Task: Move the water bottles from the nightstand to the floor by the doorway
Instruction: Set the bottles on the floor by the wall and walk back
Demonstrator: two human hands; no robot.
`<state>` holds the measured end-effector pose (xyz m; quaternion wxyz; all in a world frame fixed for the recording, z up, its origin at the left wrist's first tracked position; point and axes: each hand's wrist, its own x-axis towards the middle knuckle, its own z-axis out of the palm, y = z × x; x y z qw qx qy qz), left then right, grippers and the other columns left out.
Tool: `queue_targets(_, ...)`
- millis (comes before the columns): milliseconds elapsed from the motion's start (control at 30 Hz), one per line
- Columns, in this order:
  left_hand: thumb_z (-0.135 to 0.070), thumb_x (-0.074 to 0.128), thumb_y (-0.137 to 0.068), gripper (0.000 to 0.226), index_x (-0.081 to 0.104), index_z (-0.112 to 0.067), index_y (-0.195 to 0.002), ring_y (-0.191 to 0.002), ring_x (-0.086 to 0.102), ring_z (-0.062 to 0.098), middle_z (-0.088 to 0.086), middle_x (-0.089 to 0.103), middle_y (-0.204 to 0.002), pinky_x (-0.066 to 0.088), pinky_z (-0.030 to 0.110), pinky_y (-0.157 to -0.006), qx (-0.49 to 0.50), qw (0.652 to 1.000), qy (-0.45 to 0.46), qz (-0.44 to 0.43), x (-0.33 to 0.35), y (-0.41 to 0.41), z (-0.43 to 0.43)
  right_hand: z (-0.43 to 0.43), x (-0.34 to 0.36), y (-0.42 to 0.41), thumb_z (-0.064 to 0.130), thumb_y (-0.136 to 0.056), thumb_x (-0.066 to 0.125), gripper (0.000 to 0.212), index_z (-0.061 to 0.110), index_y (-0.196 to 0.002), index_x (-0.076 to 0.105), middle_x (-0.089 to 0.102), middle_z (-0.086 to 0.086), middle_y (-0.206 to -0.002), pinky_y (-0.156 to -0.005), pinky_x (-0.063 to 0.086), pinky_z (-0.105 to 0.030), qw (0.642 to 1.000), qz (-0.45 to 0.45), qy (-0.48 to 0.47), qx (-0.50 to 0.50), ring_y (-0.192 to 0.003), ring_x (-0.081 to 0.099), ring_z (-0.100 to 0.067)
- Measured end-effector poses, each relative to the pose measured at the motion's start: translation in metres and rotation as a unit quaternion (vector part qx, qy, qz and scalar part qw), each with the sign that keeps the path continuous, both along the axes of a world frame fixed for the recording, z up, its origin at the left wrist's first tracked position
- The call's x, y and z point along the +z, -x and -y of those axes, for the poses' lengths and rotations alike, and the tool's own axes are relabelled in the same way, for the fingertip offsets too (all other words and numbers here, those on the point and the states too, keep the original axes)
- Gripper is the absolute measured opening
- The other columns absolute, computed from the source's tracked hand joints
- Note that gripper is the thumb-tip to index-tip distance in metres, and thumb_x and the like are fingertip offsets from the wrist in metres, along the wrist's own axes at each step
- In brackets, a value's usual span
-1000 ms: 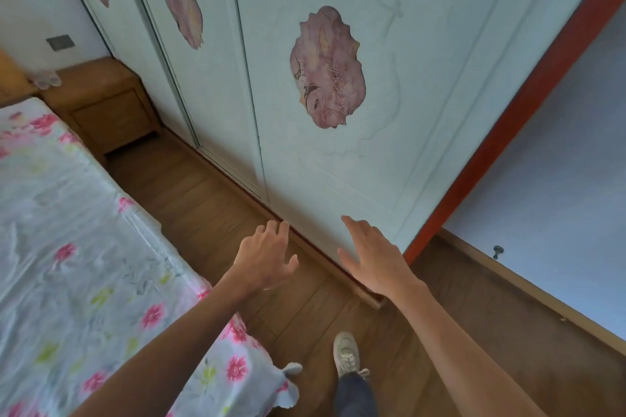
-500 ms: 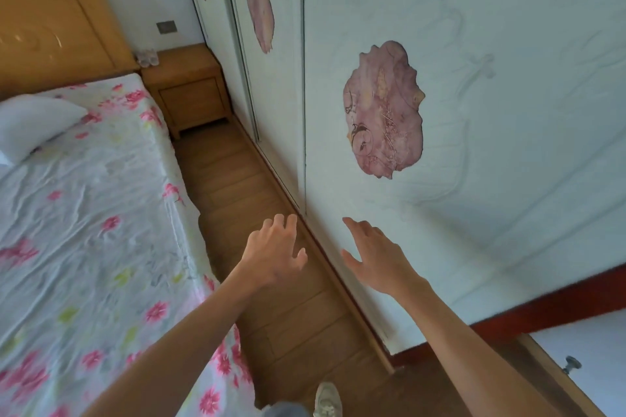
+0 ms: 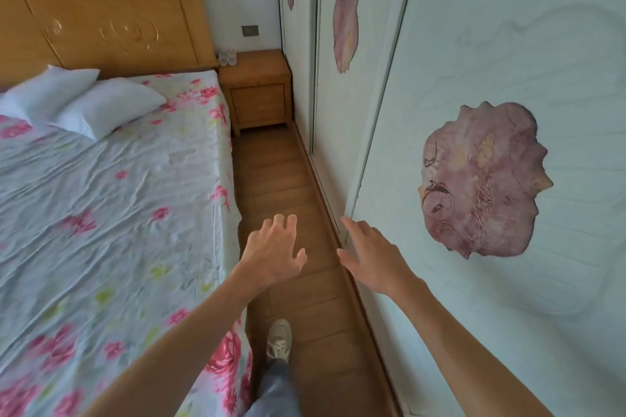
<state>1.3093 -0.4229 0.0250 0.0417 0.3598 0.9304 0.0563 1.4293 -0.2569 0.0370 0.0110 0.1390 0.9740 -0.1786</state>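
A narrow strip of wooden floor [image 3: 288, 179] runs between the bed [image 3: 118, 196] on the left and the tall wardrobe [image 3: 508, 61] on the right. Nearest, one shoe [image 3: 279, 338] stands on the boards just beside the hanging edge of the flowered sheet. Above the strip both arms reach forward. The left hand [image 3: 274, 254] has its fingers slightly bent and spread apart, holding nothing. The right hand [image 3: 372, 257] has straight fingers with the thumb out, also holding nothing, close to the wardrobe's bottom rail. Beyond the hands the floor lies bare between the mattress edge and the wardrobe rail. At its far end the nightstand [image 3: 261, 91] fills the gap between bed and wardrobe. The water bottles [image 3: 227, 57] stand on its back left corner, next to the headboard [image 3: 101, 10]; they are too small to count
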Motion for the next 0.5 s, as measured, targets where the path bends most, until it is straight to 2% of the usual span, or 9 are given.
queue_targets(200, -0.057, 0.047, -0.089, 0.069, 0.029, -0.021, -0.146, -0.124, 0.051, 0.021, 0.0, 0.044, -0.143, 0.05, 0.035, -0.097, 0.015, 1.0, -0.003, 0.008, -0.01, 0.095, -0.017, -0.019, -0.006, 0.101, 0.045, -0.099, 0.043, 0.063, 0.024, -0.152, 0.017, 0.039, 0.002, -0.147, -0.095, 0.047, -0.038, 1.0, -0.005, -0.01, 0.017, -0.129, 0.045, -0.02)
queue_targets(333, -0.055, 0.047, -0.089, 0.068, 0.03, -0.02, -0.145, -0.12, 0.053, 0.021, 0.002, 0.046, -0.14, 0.05, 0.036, -0.095, 0.022, 1.0, 0.001, 0.001, -0.008, 0.173, -0.025, -0.027, -0.008, 0.183, 0.045, -0.099, 0.043, 0.062, 0.025, -0.151, 0.017, 0.044, 0.002, -0.14, -0.086, 0.047, -0.032, 0.999, -0.008, -0.012, 0.033, -0.122, 0.05, -0.019)
queue_targets(433, -0.055, 0.046, -0.09, 0.068, 0.029, -0.02, -0.145, -0.121, 0.052, 0.022, 0.001, 0.045, -0.141, 0.045, 0.037, -0.1, 0.031, 0.999, 0.014, -0.004, -0.006, 0.227, -0.026, -0.032, -0.009, 0.244, 0.046, -0.098, 0.043, 0.063, 0.025, -0.151, 0.017, 0.043, 0.002, -0.144, -0.09, 0.048, -0.033, 0.999, -0.011, -0.008, 0.035, -0.124, 0.049, -0.018)
queue_targets(500, -0.055, 0.046, -0.09, 0.068, 0.029, -0.019, -0.145, -0.12, 0.053, 0.021, 0.002, 0.045, -0.14, 0.048, 0.036, -0.097, 0.039, 0.999, 0.015, 0.0, -0.007, 0.26, -0.025, -0.034, -0.009, 0.28, 0.048, -0.098, 0.044, 0.064, 0.026, -0.151, 0.017, 0.041, 0.003, -0.147, -0.092, 0.048, -0.034, 0.999, -0.014, -0.003, 0.034, -0.127, 0.048, -0.017)
